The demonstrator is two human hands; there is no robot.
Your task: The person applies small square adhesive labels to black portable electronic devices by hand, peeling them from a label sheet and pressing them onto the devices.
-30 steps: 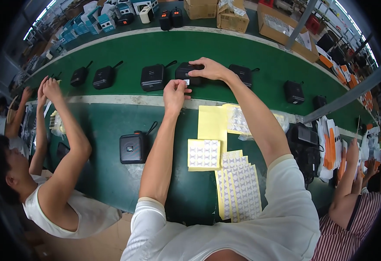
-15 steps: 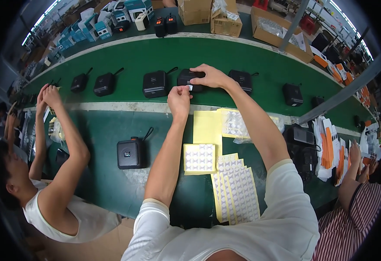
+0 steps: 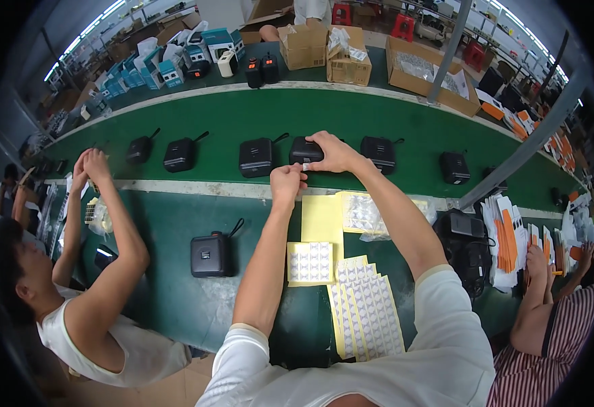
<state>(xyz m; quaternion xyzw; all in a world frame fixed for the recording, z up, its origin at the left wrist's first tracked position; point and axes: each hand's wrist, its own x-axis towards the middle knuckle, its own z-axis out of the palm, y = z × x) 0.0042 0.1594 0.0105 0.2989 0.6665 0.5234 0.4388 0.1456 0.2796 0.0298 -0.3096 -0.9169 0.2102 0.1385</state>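
On the green belt, my right hand (image 3: pixel 334 154) grips a black boxy device (image 3: pixel 302 149), its fingers spread over the top and right side. My left hand (image 3: pixel 287 184) pinches a small white sticker (image 3: pixel 305 167) at the near edge of that device. Fingertips partly cover the sticker, so I cannot tell whether it is stuck down. Below my hands, a sheet of square stickers (image 3: pixel 310 262) lies on yellow backing, with several more sticker sheets (image 3: pixel 368 312) fanned out beside it. Another black device (image 3: pixel 210 256) with a wrist strap stands on the table left of my left forearm.
More black devices (image 3: pixel 256 157) sit along the belt (image 3: pixel 202 115) on both sides. A metal post (image 3: pixel 527 142) slants up at the right. Bagged sticker sheets (image 3: pixel 365 214) lie by the belt edge. Co-workers sit left (image 3: pixel 107 325) and right (image 3: pixel 548 325); cartons (image 3: pixel 348 64) stand beyond.
The view has tilted up, so the scene sits lower in the picture. My left fingers and the sticker have come closer in against the device's near edge; my right hand keeps its grip.
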